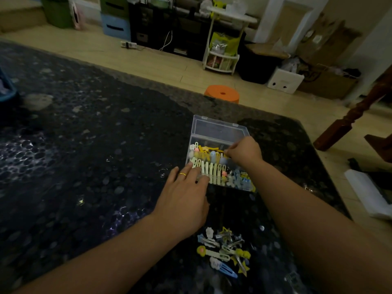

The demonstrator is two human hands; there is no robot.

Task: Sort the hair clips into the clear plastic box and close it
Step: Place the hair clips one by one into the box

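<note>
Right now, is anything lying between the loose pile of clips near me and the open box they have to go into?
Only the person's own left hand, which rests on the box's near-left edge, above the loose clips. The dark tabletop between pile and box shows nothing else. The lid stands open. The right hand is over the box's right side.

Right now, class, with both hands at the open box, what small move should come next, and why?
Probably let the right hand release its yellow clip among the yellow ones in the clear plastic box, then reach for the loose pile of clips near the table edge. The left hand steadies the box, and the lid is open.
</note>
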